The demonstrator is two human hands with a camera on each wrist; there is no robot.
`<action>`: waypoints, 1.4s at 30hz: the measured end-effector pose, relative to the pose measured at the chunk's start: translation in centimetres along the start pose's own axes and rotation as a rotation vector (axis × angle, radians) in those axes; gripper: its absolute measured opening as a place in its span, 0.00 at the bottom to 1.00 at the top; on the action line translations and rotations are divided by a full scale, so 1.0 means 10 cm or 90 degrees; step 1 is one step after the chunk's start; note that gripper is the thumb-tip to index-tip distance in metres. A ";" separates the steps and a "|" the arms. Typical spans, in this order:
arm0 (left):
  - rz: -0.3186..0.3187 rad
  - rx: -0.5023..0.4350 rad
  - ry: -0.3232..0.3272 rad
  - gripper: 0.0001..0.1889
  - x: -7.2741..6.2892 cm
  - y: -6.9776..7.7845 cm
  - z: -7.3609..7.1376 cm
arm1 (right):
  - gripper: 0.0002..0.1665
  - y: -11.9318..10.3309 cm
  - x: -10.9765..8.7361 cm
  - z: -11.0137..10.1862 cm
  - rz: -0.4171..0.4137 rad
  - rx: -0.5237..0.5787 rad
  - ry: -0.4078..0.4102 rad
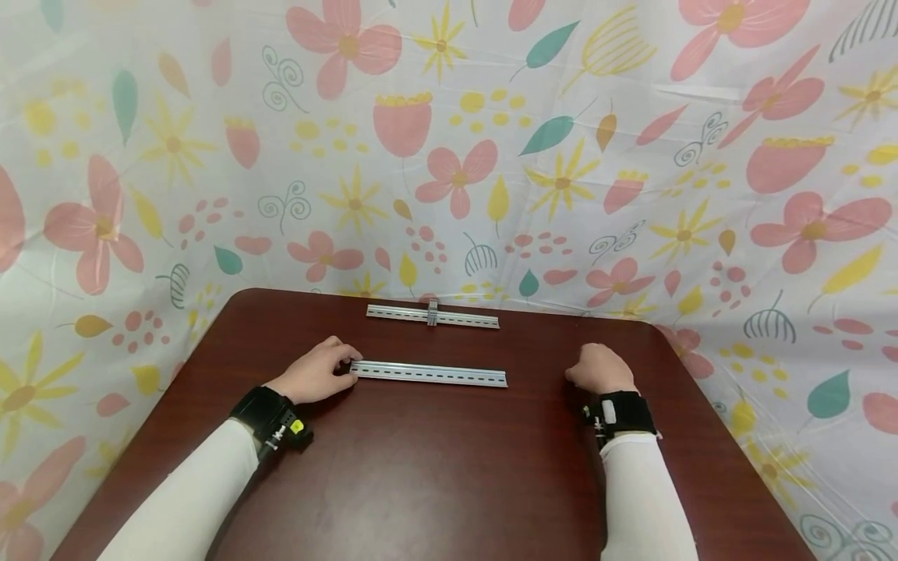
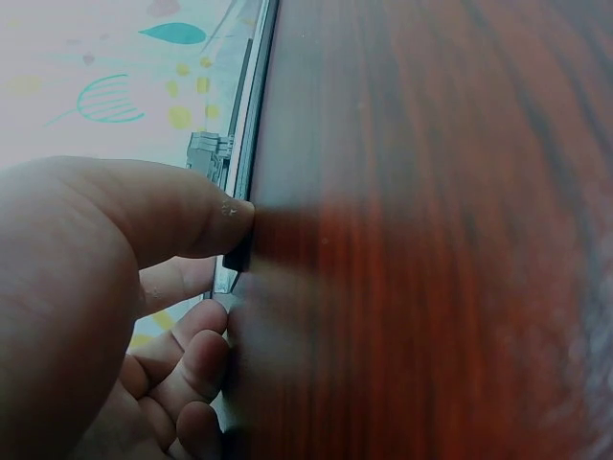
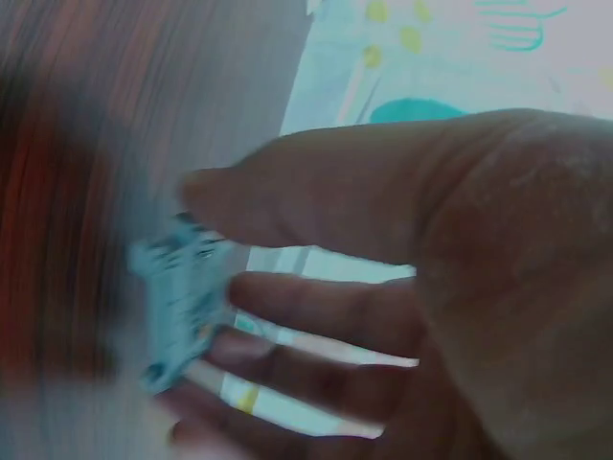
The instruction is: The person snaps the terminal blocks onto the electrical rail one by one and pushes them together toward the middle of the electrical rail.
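My left hand (image 1: 317, 375) pinches the left end of a slotted metal DIN rail (image 1: 435, 374) that lies crosswise on the table. In the left wrist view the thumb (image 2: 225, 225) presses the near edge of this rail, and the fingers are on its far side. My right hand (image 1: 602, 368) is right of the rail, apart from it. The right wrist view shows it holding a small grey terminal block (image 3: 182, 302) between thumb and fingers, slightly blurred. The head view hides this block behind the hand.
Farther back lies a second slotted rail (image 1: 466, 320), with grey terminal blocks (image 1: 432, 312) standing near its middle. The dark red-brown table (image 1: 435, 467) ends at a flower-patterned curtain (image 1: 456, 226) behind. Each wrist wears a black strap with a camera.
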State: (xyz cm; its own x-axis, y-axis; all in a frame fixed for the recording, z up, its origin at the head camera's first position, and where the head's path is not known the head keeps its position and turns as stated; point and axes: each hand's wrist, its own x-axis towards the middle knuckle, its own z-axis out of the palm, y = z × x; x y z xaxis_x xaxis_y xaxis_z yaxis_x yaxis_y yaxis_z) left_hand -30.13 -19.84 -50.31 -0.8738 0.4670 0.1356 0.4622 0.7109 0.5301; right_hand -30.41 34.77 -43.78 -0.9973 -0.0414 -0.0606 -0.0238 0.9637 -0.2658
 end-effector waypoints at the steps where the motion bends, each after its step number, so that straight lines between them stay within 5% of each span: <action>1: -0.001 -0.001 0.001 0.16 0.00 -0.01 0.00 | 0.12 -0.01 0.02 0.02 -0.015 0.004 0.017; 6: 0.000 -0.004 0.001 0.16 0.00 -0.02 0.01 | 0.28 -0.13 0.11 0.13 -0.073 0.047 0.077; 20: -0.002 -0.006 -0.004 0.16 0.00 0.03 -0.03 | 0.35 -0.55 0.20 0.39 -0.208 0.173 0.128; 42: -0.001 0.007 -0.004 0.17 0.00 0.05 -0.03 | 0.32 -1.16 0.14 0.60 -0.337 0.194 0.114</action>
State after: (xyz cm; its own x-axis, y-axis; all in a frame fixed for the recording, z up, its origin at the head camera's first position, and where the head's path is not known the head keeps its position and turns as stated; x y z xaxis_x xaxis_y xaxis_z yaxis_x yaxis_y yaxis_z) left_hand -29.97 -19.63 -49.78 -0.8735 0.4696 0.1288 0.4625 0.7173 0.5212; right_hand -31.11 21.96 -46.60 -0.8530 -0.4209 0.3085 -0.5216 0.7058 -0.4793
